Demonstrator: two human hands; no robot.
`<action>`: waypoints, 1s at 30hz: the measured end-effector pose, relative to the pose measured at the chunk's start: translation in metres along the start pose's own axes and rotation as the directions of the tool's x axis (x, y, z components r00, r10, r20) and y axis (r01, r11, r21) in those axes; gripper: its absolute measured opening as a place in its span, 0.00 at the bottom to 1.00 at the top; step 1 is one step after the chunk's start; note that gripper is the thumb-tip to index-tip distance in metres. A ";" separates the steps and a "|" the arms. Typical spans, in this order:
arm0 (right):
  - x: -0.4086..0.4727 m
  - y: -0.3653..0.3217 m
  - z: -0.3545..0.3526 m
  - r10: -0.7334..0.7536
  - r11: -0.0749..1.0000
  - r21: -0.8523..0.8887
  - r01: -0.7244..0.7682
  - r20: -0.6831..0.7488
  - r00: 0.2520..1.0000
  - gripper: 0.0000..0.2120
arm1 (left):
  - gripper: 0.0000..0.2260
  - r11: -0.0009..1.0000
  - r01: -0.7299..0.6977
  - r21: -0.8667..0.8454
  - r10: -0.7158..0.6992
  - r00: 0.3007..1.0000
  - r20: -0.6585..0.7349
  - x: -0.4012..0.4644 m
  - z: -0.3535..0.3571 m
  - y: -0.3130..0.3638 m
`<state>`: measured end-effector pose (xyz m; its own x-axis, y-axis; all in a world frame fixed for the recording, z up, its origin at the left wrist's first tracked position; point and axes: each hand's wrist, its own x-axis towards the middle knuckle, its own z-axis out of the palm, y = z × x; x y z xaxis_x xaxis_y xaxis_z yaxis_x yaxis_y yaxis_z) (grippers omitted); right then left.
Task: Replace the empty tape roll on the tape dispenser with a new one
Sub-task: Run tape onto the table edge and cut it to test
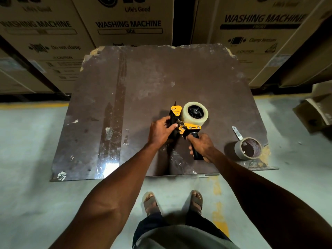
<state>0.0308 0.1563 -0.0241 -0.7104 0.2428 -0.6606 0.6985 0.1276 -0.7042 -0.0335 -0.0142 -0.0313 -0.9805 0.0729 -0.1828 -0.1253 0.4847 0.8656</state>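
Observation:
A yellow and black tape dispenser (190, 127) is held above a brown board (143, 90). A full roll of clear tape (195, 113) sits on its hub. My right hand (202, 146) grips the black handle. My left hand (161, 131) holds the dispenser's front end near the black flap, with thumb and fingers curled on it. A strip of clear tape (177, 159) hangs from the front down toward the board's near edge. The empty cardboard tape core (248, 148) lies on the board at the right, with a loose tape tail (237, 133) sticking up from it.
Large washing machine cartons (129, 20) stand behind the board and on both sides. A torn cardboard piece (316, 112) lies on the floor at the right. Grey concrete floor with yellow lines surrounds the board. My sandalled feet (172, 202) stand at its near edge.

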 end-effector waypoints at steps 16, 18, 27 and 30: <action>-0.009 -0.008 -0.001 0.030 0.999 0.042 -0.030 0.019 0.999 0.09 | 0.10 0.961 -0.139 0.239 0.189 0.961 -0.203 -0.006 0.010 0.013; -0.009 -0.011 0.000 0.037 0.999 0.035 -0.037 0.008 0.999 0.09 | 0.09 0.954 -0.160 0.255 0.217 0.952 -0.216 -0.005 0.010 0.014; 0.000 0.007 0.008 -0.011 0.989 -0.149 -0.005 -0.107 0.994 0.17 | 0.08 0.943 -0.079 0.323 0.144 0.972 -0.185 -0.009 0.003 0.005; 0.007 0.011 0.004 -0.077 0.933 -0.359 0.027 -0.124 0.989 0.28 | 0.11 0.917 -0.137 0.375 0.221 0.956 -0.192 -0.010 -0.005 0.002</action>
<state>0.0334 0.1559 -0.0372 -0.7456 0.3499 -0.5672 0.6634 0.4708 -0.5816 -0.0243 -0.0183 -0.0254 -0.9943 0.0093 0.1061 0.0759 0.7612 0.6441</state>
